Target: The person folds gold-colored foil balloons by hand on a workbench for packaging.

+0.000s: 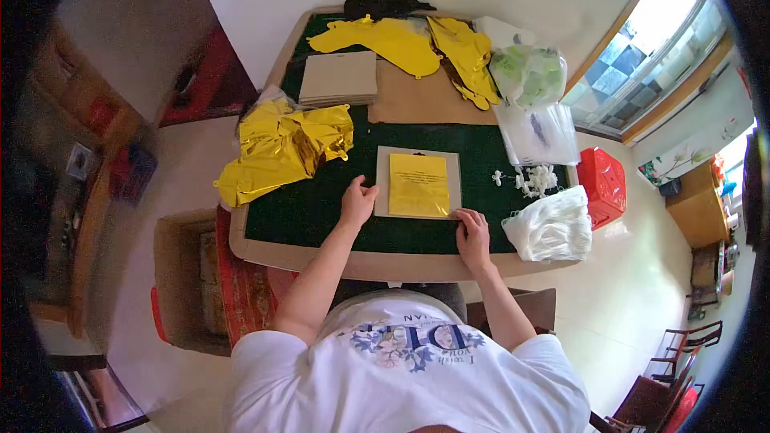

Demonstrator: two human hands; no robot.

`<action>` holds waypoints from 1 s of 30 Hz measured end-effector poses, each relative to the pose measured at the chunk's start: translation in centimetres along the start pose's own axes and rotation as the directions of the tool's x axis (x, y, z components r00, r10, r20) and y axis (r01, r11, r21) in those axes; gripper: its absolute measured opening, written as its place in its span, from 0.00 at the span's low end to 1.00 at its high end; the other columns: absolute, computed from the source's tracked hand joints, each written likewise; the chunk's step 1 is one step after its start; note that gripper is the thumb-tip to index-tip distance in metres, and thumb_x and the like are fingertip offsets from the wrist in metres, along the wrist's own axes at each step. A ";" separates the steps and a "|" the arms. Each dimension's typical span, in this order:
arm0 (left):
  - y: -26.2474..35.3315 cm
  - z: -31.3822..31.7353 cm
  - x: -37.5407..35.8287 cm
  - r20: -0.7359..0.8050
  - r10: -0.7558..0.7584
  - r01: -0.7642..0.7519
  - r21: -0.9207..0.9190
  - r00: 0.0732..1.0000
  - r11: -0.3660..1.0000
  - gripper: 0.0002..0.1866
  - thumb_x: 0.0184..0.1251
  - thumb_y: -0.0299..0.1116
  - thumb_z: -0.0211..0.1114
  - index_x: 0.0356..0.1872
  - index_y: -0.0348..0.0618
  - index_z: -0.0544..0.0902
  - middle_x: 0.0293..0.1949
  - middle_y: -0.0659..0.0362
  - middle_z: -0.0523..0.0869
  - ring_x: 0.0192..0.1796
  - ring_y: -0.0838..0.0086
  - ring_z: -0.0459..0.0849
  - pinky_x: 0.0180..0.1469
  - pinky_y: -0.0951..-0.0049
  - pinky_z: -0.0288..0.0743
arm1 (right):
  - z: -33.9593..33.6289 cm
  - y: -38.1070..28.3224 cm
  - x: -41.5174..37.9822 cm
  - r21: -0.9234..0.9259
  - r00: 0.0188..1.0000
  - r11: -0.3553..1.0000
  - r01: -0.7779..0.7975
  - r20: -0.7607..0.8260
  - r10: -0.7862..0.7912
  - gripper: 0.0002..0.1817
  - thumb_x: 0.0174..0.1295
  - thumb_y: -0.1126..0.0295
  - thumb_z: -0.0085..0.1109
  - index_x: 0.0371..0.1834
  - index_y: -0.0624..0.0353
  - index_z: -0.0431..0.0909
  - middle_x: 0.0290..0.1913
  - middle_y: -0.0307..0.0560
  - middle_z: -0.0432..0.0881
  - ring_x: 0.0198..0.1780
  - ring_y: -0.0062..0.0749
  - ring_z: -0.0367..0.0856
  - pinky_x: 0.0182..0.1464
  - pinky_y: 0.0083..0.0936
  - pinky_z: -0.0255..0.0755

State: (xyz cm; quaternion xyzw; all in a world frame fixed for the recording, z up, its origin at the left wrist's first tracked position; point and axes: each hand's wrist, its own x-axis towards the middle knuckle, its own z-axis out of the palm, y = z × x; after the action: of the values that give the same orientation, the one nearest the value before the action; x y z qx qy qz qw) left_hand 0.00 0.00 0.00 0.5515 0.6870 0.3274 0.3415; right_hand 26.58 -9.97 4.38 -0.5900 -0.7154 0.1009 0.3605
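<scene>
A flat piece of cardboard (384,207) with a dark slot at its top edge lies on the green table covering. On it rests a folded gold foil sheet (419,184) printed with small dark text. My left hand (358,199) is just beside the cardboard's left edge, thumb and fingers apart, with nothing visible in it. My right hand (473,232) lies at the lower right corner, its fingers stretched along the edge and touching it or very close.
Gold foil balloons (293,140) lie at the left; more yellow foil pieces (385,42) spread at the back near a cardboard stack (338,77). To the right are clear plastic bags (539,135), small white pieces (537,181), a white bundle (550,224) and a red stool (601,186).
</scene>
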 end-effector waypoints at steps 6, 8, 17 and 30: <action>2.5 -2.0 -1.6 0.218 -0.037 0.126 -0.412 0.975 0.903 0.09 0.63 0.33 0.63 0.37 0.36 0.80 0.26 0.60 0.81 0.30 0.75 0.79 0.35 0.73 0.73 | 0.4 0.7 0.0 0.038 0.997 0.997 -0.066 -0.045 0.068 0.15 0.56 0.83 0.51 0.47 0.61 0.78 0.44 0.51 0.80 0.49 0.46 0.76 0.52 0.33 0.70; 2.5 -4.4 -2.3 0.078 0.012 0.026 -0.462 0.997 0.887 0.09 0.64 0.32 0.62 0.37 0.36 0.79 0.27 0.60 0.82 0.30 0.76 0.78 0.35 0.74 0.72 | 0.3 0.6 0.2 0.055 0.996 0.995 -0.089 -0.017 0.090 0.18 0.57 0.84 0.50 0.50 0.61 0.77 0.45 0.51 0.79 0.50 0.43 0.76 0.54 0.31 0.70; -5.1 -29.7 -13.3 -0.643 -0.225 0.013 -0.318 0.732 0.948 0.22 0.70 0.39 0.59 0.61 0.43 0.73 0.55 0.56 0.80 0.55 0.72 0.77 0.58 0.72 0.69 | 0.8 2.1 -0.3 0.025 0.996 0.998 -0.065 0.060 0.064 0.19 0.57 0.82 0.49 0.52 0.59 0.76 0.50 0.50 0.78 0.53 0.45 0.74 0.58 0.34 0.67; -25.2 -41.9 -16.1 -0.694 -0.380 0.710 0.271 0.612 0.650 0.31 0.67 0.40 0.57 0.70 0.46 0.61 0.57 0.38 0.76 0.60 0.47 0.74 0.61 0.57 0.69 | 0.9 2.0 -0.5 -0.005 0.999 1.000 0.011 0.036 -0.011 0.20 0.55 0.82 0.49 0.52 0.59 0.76 0.49 0.50 0.78 0.52 0.46 0.74 0.58 0.36 0.66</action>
State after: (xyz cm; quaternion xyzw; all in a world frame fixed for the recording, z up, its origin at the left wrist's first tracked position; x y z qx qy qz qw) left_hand -45.71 -23.33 4.07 0.2463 0.9563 0.1528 0.0377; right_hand 27.58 -9.60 2.34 -0.5851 -0.7254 0.1075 0.3464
